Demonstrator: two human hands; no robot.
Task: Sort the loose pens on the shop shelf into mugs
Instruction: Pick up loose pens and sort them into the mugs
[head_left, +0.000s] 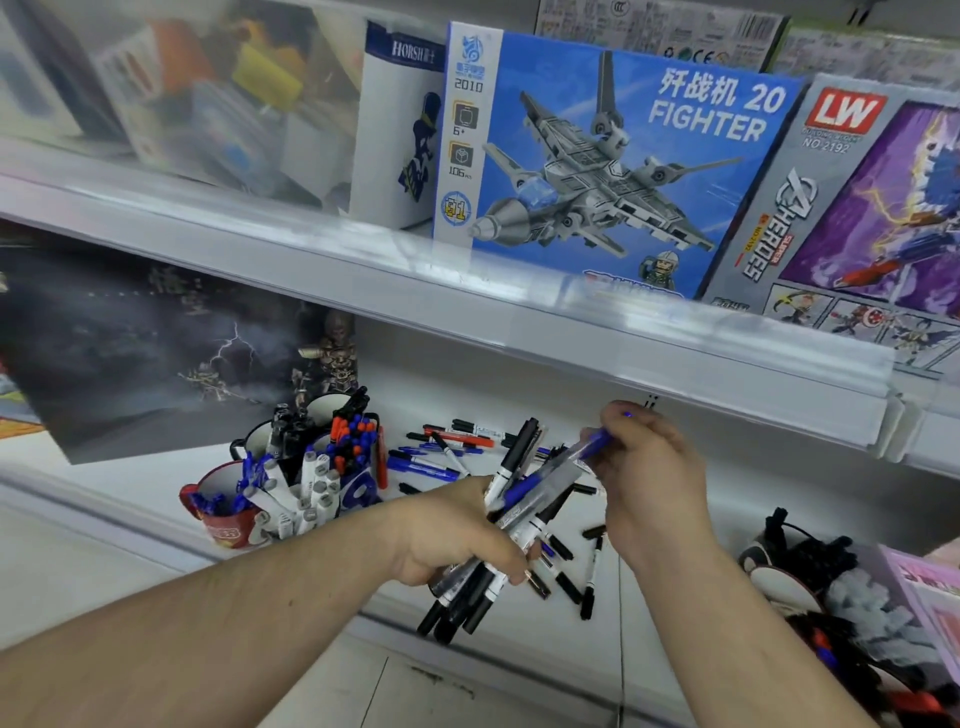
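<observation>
My left hand (457, 530) grips a bundle of black and white markers (483, 587) above the white lower shelf (519, 410). My right hand (649, 467) pinches a blue pen (597, 444) whose lower end rests against that bundle. Loose pens (452, 449) in black, blue and red lie scattered on the shelf behind the hands, and a few more loose pens (576, 582) lie under them. At the left stands a cluster of mugs: a red mug (228, 525) with blue pens, a mug of grey-white markers (306, 493), and a dark mug (358, 436) of red and blue pens.
An upper shelf edge (467, 306) overhangs the work area, carrying toy boxes such as a blue fighter box (613, 156). A dark poster (145, 338) and a figurine (332, 353) stand behind the mugs. Dark plush items (821, 587) lie at the right.
</observation>
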